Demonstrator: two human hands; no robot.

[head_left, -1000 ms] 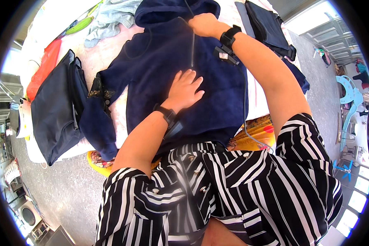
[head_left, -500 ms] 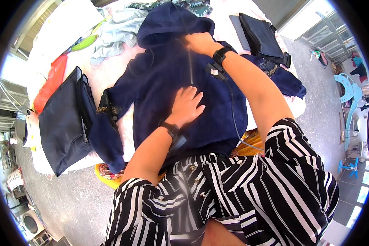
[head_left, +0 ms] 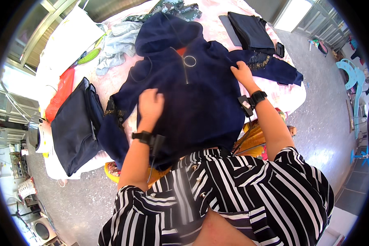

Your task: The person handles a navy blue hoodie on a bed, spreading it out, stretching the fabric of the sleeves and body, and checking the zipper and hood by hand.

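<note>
A navy blue hoodie (head_left: 192, 110) lies spread front up, its hood (head_left: 168, 33) pointing away from me and its sleeves out to both sides. Its short front zip (head_left: 187, 76) ends in a large ring, and a bit of red shows at the neck opening. My left hand (head_left: 151, 103) is at the left side of the body with its fingers curled into the cloth. At the right side, near where the sleeve begins, my right hand (head_left: 242, 74) has its fingers closed on the fabric. Both wrists wear black straps with small boxes.
Folded dark clothes (head_left: 76, 127) lie left, beside a red plastic bag (head_left: 61, 92). Another folded dark pile (head_left: 252, 33) sits far right. A grey garment (head_left: 117, 45) and a camouflage cloth (head_left: 180, 10) lie at the back of the pink cloth-covered table (head_left: 291, 98).
My right hand has left the neck and zip and moved to the hoodie's right side. The left hand has gone from flat on the front to the left side, fingers now curled.
</note>
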